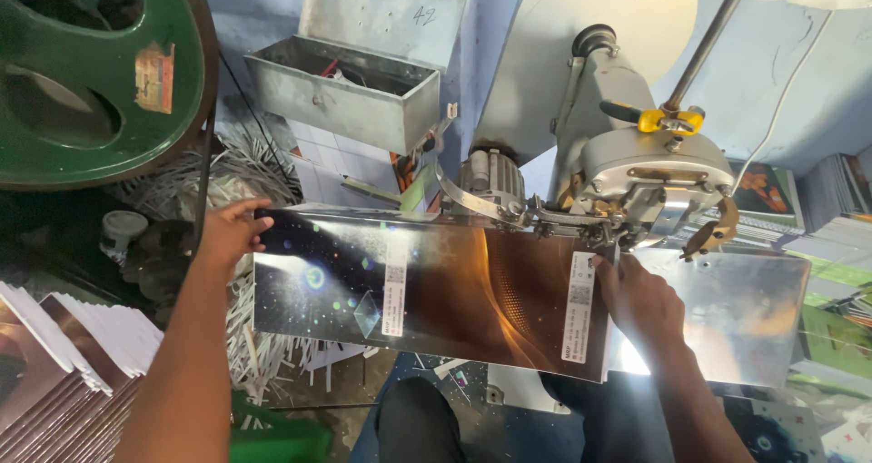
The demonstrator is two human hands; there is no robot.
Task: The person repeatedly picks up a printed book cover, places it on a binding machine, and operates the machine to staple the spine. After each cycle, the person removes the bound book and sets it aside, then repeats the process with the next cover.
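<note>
While the glossy dark cover sheet (427, 290) lies across the shiny metal worktop (736, 309), blue walls close the room. At 9 o'clock the left hand (227, 234) grips the sheet's edge; at 3 o'clock the right hand (636, 300) presses flat, fingers (607, 268) closed together, under the stitching machine (636, 168). Paper scraps (263, 345) fill the floor below; the green wheel (91, 73) is cut off.

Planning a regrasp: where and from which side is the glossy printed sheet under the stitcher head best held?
Probably by its two short ends, as the hands do now: left hand on the far-left edge, right hand pressing near the right end beside the stitcher head. The sheet is long, thin and lies flat, so fingers at both ends should keep it from sagging.
</note>
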